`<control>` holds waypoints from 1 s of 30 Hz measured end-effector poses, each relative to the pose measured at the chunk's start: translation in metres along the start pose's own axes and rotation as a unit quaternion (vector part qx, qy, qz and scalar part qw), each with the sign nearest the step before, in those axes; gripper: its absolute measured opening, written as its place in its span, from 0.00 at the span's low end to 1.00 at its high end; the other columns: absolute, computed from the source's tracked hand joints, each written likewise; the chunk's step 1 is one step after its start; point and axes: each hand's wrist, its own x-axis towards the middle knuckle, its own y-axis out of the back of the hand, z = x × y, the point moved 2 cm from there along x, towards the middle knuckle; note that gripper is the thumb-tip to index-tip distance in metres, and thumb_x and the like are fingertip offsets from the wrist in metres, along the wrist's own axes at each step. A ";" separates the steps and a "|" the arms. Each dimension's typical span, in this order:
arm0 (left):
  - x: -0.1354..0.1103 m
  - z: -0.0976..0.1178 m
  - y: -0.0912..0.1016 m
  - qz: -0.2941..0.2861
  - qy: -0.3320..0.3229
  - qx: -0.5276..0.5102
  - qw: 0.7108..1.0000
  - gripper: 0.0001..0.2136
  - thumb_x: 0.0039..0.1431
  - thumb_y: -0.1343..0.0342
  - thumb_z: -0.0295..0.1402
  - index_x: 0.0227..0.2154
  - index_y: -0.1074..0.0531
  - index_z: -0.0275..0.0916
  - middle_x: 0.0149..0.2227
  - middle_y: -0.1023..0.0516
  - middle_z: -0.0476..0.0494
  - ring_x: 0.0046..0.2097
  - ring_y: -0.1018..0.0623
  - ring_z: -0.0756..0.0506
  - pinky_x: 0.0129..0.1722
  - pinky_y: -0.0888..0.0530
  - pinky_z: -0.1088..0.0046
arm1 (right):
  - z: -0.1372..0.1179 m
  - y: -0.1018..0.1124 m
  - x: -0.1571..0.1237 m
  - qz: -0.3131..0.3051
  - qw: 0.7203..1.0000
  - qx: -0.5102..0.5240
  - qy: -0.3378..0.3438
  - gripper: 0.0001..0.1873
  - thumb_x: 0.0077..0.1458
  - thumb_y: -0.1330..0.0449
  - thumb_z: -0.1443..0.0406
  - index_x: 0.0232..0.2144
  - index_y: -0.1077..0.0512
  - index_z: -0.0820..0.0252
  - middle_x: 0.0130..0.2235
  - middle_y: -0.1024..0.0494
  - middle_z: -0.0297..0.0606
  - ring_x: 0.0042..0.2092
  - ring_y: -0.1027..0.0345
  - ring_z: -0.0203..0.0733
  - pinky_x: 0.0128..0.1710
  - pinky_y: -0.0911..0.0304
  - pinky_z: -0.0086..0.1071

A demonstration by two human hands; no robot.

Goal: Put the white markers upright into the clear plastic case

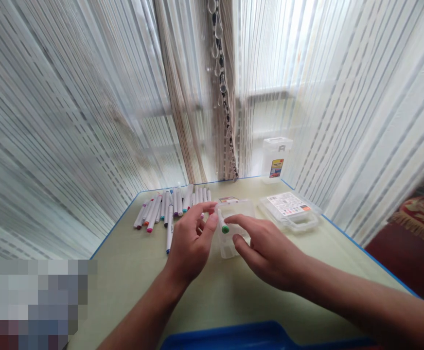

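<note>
A clear plastic box (230,249) stands on the table in front of me, its upper part tilted between my hands. At its left side, my left hand (192,238) grips the wall, thumb in front and fingers behind, partly hidden. A white marker with a green end (224,227) lies at the box's opening, the green end pointing toward me. My right hand (266,248) reaches in from the right; its index fingertip is at the marker, and the thumb is apart from it, near the box's side. The other right fingers are curled and mostly hidden.
Several white markers (156,212) with coloured ends lie left of the box. A clear lidded case (301,221) with a printed label lies to the right; another clear container (273,150) stands behind it. A blue tray (226,335) is at the near edge. Striped curtains (88,107) surround the table.
</note>
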 end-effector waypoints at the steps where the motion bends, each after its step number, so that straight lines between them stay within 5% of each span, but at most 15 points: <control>1: 0.000 0.000 0.000 0.001 -0.001 0.000 1.000 0.14 0.67 0.47 0.39 0.49 0.25 0.38 0.43 0.19 0.42 0.27 0.27 0.51 0.28 0.29 0.74 | 0.000 0.000 0.000 0.002 1.000 -0.002 0.001 0.16 0.61 0.47 0.68 0.49 0.27 0.64 0.46 0.18 0.51 0.47 0.23 0.53 0.49 0.33 0.44; 10: 0.002 0.002 0.002 0.013 0.014 0.010 1.000 0.14 0.66 0.47 0.39 0.48 0.26 0.36 0.43 0.20 0.41 0.27 0.28 0.51 0.28 0.30 0.75 | -0.004 0.001 -0.003 0.042 0.997 -0.065 0.020 0.19 0.60 0.47 0.67 0.51 0.27 0.66 0.38 0.16 0.48 0.32 0.23 0.46 0.37 0.32 0.39; 15: 0.001 -0.005 0.003 0.034 0.005 0.009 0.999 0.14 0.66 0.47 0.39 0.47 0.26 0.37 0.42 0.20 0.42 0.26 0.28 0.52 0.27 0.31 0.75 | -0.007 0.010 -0.009 0.168 0.972 -0.123 0.106 0.14 0.61 0.46 0.69 0.47 0.25 0.62 0.36 0.15 0.42 0.20 0.33 0.36 0.30 0.32 0.34; 18: 0.004 -0.008 0.008 0.055 0.002 0.021 0.998 0.13 0.66 0.48 0.39 0.44 0.24 0.37 0.36 0.20 0.45 0.25 0.28 0.51 0.26 0.33 0.75 | -0.006 0.019 -0.010 0.240 0.954 -0.098 0.151 0.09 0.61 0.44 0.70 0.41 0.25 0.60 0.32 0.17 0.37 0.20 0.33 0.34 0.26 0.34 0.31; 21: 0.012 -0.011 0.023 0.092 -0.005 0.080 0.993 0.12 0.65 0.48 0.38 0.35 0.22 0.37 0.29 0.22 0.47 0.26 0.27 0.49 0.28 0.33 0.74 | 0.003 0.027 -0.006 0.296 0.946 -0.032 0.128 0.07 0.61 0.44 0.70 0.39 0.26 0.59 0.27 0.22 0.34 0.25 0.31 0.36 0.25 0.36 0.30; 25: 0.024 -0.021 0.050 0.173 0.014 0.206 0.963 0.12 0.63 0.48 0.37 0.30 0.23 0.38 0.26 0.22 0.47 0.28 0.25 0.47 0.32 0.32 0.71 | 0.018 0.030 0.001 0.321 0.939 -0.007 0.125 0.07 0.62 0.45 0.68 0.32 0.29 0.57 0.26 0.26 0.33 0.26 0.34 0.37 0.26 0.39 0.31; 30: 0.028 -0.040 0.057 0.143 0.073 0.304 0.939 0.09 0.62 0.46 0.35 0.30 0.22 0.41 0.30 0.19 0.47 0.32 0.22 0.46 0.35 0.31 0.71 | 0.032 0.030 0.009 0.335 0.932 0.020 0.140 0.10 0.63 0.45 0.67 0.29 0.28 0.57 0.26 0.27 0.33 0.27 0.34 0.38 0.28 0.40 0.31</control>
